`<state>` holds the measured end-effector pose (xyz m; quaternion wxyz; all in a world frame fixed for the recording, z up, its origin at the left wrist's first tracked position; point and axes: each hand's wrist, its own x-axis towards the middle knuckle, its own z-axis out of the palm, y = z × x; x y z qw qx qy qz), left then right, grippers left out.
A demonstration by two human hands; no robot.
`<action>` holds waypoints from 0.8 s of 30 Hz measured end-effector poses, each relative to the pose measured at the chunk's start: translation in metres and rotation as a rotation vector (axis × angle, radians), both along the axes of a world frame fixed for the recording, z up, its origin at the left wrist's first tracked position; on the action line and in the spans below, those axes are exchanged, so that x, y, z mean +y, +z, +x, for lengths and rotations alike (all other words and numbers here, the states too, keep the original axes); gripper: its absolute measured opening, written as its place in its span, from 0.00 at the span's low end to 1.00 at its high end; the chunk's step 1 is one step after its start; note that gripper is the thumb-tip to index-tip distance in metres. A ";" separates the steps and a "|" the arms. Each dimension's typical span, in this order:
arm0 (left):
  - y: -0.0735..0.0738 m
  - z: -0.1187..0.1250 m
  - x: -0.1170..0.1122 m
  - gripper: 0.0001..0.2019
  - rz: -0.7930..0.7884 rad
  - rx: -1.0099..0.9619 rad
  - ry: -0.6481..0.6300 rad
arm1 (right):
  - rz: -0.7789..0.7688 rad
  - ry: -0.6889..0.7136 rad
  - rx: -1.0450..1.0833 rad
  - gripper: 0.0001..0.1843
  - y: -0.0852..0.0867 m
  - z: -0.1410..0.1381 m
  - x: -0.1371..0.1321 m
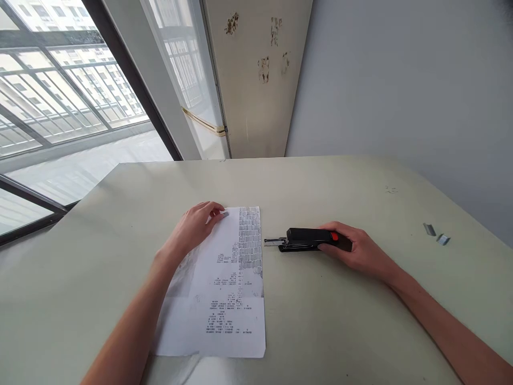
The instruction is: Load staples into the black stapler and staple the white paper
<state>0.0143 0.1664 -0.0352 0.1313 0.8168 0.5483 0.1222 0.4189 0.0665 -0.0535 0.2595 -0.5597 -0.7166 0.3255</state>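
My right hand (348,245) is wrapped round the rear of a black stapler (306,238) with a red mark on its side. The stapler lies lengthwise, its metal staple tray (274,242) sticking out of the front towards the left. My left hand (202,222) is over the upper left edge of a printed paper sheet (228,278). Between its thumb and fingers shows the end of a small grey piece (225,214), which looks like a strip of staples. The stapler's tray ends just short of the paper's right edge.
Two short strips of staples (429,230) lie at the right side of the pale table (320,321). Behind the table stand a grey wall (401,80), a worn cabinet-like panel (260,107) and, at left, a window (72,80) with a railing outside.
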 end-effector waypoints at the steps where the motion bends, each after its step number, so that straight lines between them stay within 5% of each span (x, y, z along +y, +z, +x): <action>1: 0.000 0.000 0.000 0.19 -0.011 -0.018 -0.012 | 0.002 -0.002 -0.001 0.20 0.000 0.000 0.000; 24: -0.010 -0.001 0.002 0.22 0.050 -0.046 0.006 | -0.049 -0.017 0.020 0.19 -0.001 0.001 -0.001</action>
